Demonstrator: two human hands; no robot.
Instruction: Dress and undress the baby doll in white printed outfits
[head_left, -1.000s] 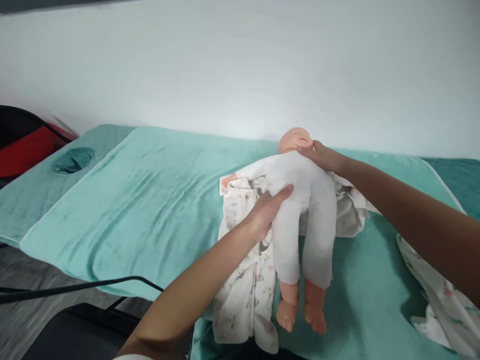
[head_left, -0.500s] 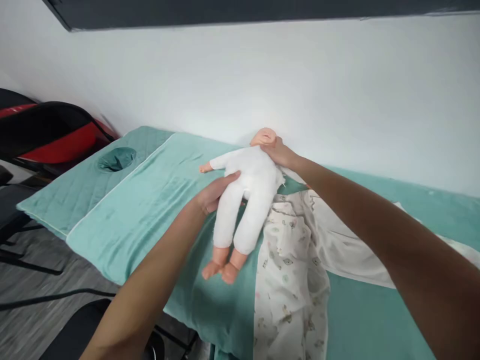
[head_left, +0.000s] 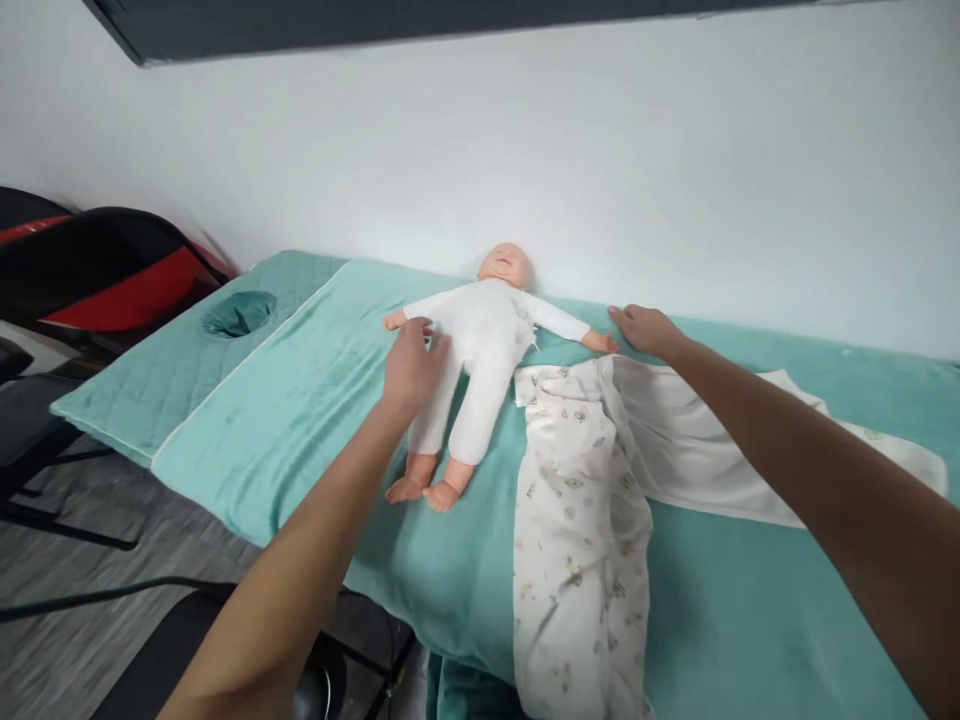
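Note:
A baby doll (head_left: 487,325) with a white cloth body lies face up on the green bed cover (head_left: 300,370), its head by the wall and its arms spread. Over the doll's hip on the left side is my left hand (head_left: 416,365), fingers apart and curved; whether it touches the cloth I cannot tell. My right hand (head_left: 646,328) is off the doll, just beyond the doll's outstretched hand on the right, with loosely bent fingers and nothing in them. Printed white baby clothes (head_left: 581,510) lie spread beside the doll, partly behind my right forearm.
A face hole (head_left: 240,316) opens in the quilted end of the bed at left. Black and red chairs (head_left: 120,270) stand past that end. Below the near edge are a dark seat (head_left: 161,650) and a black cable (head_left: 112,590). The white wall (head_left: 450,150) borders the far side.
The doll has been laid down flat, slightly left and farther back. My right hand has let go near its head and moved right. My left hand has loosened from its side.

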